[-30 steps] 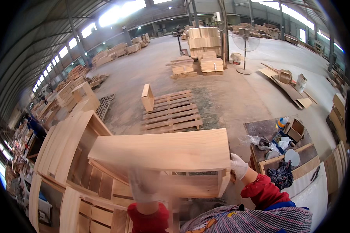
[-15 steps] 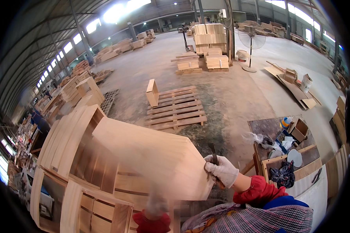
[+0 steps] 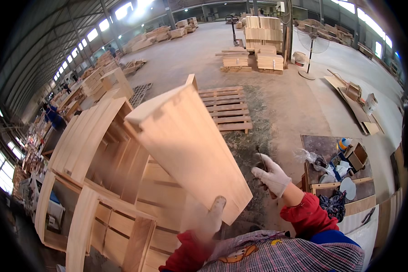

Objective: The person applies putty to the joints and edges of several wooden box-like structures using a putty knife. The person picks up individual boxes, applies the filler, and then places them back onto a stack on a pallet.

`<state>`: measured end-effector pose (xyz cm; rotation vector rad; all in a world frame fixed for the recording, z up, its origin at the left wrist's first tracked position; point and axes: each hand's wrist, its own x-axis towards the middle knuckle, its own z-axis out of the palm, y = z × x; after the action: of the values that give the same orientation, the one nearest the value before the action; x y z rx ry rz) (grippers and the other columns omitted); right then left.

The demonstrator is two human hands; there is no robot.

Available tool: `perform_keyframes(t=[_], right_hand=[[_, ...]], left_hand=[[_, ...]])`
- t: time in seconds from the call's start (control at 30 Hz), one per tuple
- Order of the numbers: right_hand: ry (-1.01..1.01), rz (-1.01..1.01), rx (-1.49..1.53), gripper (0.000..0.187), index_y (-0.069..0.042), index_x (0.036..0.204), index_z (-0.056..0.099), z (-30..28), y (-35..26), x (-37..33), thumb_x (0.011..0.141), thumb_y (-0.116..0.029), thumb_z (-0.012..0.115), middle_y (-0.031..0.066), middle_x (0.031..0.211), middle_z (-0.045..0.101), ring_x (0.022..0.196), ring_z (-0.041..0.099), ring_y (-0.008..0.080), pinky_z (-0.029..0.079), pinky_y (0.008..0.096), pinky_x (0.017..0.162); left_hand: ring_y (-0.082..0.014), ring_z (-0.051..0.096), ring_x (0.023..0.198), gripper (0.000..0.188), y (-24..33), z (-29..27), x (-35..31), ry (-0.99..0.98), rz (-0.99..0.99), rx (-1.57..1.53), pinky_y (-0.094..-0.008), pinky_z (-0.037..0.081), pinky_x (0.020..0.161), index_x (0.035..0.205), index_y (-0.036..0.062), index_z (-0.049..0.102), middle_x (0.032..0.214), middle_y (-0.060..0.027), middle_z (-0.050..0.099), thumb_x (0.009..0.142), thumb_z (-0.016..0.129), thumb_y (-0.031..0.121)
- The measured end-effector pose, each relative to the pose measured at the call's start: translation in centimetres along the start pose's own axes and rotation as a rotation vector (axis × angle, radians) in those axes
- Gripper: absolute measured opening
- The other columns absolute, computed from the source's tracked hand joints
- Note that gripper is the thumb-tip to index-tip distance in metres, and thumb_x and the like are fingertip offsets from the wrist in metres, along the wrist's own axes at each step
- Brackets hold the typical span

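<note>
A pale wooden drawer (image 3: pixel 192 152) with interlocking corner joints is held up, tilted, in front of me. My left hand (image 3: pixel 213 216), in a whitish glove, grips its lower edge with the thumb on the outer face; the other fingers are hidden behind blur and wood. To the right of the drawer and apart from it, my gloved right hand (image 3: pixel 273 177) is closed around a thin, dark tool (image 3: pixel 259 153), whose exact kind I cannot make out. Beneath and left of the drawer stand wooden cabinet frames (image 3: pixel 79 217) with open compartments.
A slatted pallet (image 3: pixel 231 109) lies on the floor ahead. At right, a low table (image 3: pixel 319 147) carries a small wooden box, bags and a bottle. Stacked boards (image 3: pixel 263 38), a standing fan (image 3: pixel 311 50) and a bucket (image 3: pixel 299 58) are farther off.
The drawer has turned more upright, showing its jointed corner. My right hand has come off its edge, still holding the tool. My left hand now shows on the drawer's lower end.
</note>
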<state>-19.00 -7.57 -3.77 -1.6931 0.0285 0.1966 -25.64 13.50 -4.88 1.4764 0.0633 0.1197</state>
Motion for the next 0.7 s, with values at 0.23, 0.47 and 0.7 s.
perform_keyframes(t=[0.23, 0.47, 0.7], right_hand=[[0.1, -0.372, -0.306, 0.05, 0.005, 0.134, 0.038, -1.5, 0.4, -4.1, 0.087, -0.006, 0.051, 0.0173, 0.113, 0.056, 0.1, 0.056, 0.0231, 0.044, 0.0336, 0.09], [-0.342, -0.526, -0.611, 0.051, -0.008, 0.134, 0.045, 0.7, -3.2, -10.0, 0.084, -0.006, 0.053, 0.0192, 0.104, 0.057, 0.079, 0.063, 0.0324, 0.054, 0.0364, 0.066], [-0.377, -0.442, -0.766, 0.047, -0.008, 0.13, 0.048, 3.2, -2.4, -10.4, 0.083, -0.011, 0.057, 0.0172, 0.105, 0.057, 0.078, 0.064, 0.0324, 0.054, 0.0369, 0.063]], left_hand=[[-0.0134, 0.057, 0.093, 0.03, 0.9, 0.2, 2.5, 0.113, 0.099, -0.257, -0.0274, 0.051, 0.082, 0.115, -0.0072, 0.053, 0.104, -0.0084, 0.059, 0.091, 0.059, 0.009], [-0.0269, 0.055, 0.111, 0.034, -1.3, -3.7, 6.3, 0.085, 0.964, 0.377, -0.0341, 0.051, 0.092, 0.126, -0.0093, 0.045, 0.121, -0.0189, 0.042, 0.093, 0.049, -0.001], [-0.034, 0.047, 0.125, 0.067, -1.6, -5.2, 7.4, 0.059, 1.036, 0.546, -0.0423, 0.043, 0.104, 0.138, -0.0045, 0.037, 0.141, -0.0237, 0.032, 0.079, 0.068, -0.001]])
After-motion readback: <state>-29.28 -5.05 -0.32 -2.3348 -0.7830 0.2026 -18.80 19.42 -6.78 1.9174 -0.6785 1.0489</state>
